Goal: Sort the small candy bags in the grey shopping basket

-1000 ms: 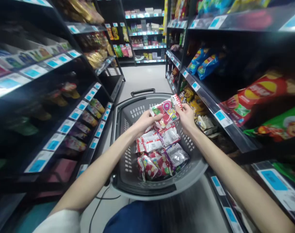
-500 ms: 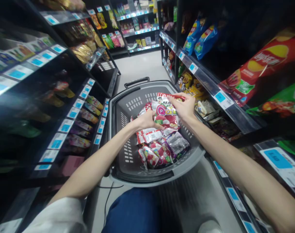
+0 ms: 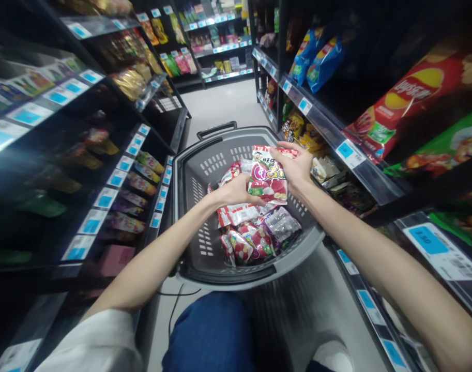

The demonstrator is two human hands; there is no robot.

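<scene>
We hold a red and white packet above the contents of a grey basket, its printed face turned up toward us and tilted. Our right hand is closed on the packet's upper right part, near the basket's far right rim. Our left hand meets the lower left edge, the thumb stretched along the bottom corner, though we cannot tell how firmly those fingers grip. Under and beside the packet we see more red and white packets lying jumbled in the basket, with a purple and silver packet to their right. The basket has slotted walls and a black handle at its far end. Below its near rim we see our blue-clothed knee, a pale shoe and a thin dark cable on the light floor. Dark shelves flank us; on the right ones we make out a large red bag, a green bag and blue bags, and on the left, gold packaging and rows of price labels.
</scene>
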